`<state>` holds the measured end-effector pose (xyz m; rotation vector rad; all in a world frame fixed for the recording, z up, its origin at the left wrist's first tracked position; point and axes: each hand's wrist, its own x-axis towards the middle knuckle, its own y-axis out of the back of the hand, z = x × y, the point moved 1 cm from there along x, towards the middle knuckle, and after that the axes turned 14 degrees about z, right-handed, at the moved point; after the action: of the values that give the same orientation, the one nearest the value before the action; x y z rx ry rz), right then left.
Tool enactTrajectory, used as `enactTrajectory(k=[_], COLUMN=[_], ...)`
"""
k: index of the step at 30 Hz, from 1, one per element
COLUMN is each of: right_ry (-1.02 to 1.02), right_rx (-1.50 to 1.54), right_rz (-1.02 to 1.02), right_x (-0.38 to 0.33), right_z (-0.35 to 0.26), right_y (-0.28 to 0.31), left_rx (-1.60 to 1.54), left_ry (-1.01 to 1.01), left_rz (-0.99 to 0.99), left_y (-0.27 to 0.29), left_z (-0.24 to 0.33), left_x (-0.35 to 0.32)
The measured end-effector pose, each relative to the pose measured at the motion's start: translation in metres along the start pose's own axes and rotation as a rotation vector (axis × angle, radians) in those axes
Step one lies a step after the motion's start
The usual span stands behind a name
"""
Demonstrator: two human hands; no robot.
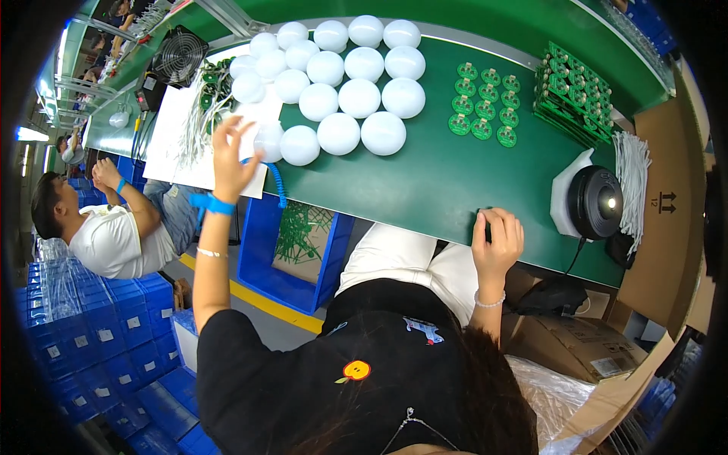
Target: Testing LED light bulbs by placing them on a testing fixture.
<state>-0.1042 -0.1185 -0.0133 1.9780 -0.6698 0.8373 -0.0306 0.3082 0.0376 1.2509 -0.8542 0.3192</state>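
Observation:
My left hand is raised over the left part of the bench, fingers spread, beside a white dome cover at the near left end of the group. Whether its thumb touches that dome cannot be made out. Several more white domes stand in rows on the green bench top. By the bench's near edge, my right hand is loosely bent, with a gap between thumb and forefinger and nothing visible in it. A blue wristband with a coiled blue cord is on my left wrist.
Several round green circuit boards lie right of the domes, near stacked board panels. A black round device and white wires are far right. White wires lie on paper at left. A blue bin is below; a co-worker sits left.

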Motion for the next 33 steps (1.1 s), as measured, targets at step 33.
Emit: enactTrajectory(k=[33], right_ry=[0.02], right_rx=[0.019], right_rz=[0.021], right_x=[-0.001], right_z=[0.001], right_y=[0.0], left_rx=[0.17], left_ry=[0.344], left_rz=[-0.182], left_y=[-0.044], left_z=[-0.023], left_x=[0.04])
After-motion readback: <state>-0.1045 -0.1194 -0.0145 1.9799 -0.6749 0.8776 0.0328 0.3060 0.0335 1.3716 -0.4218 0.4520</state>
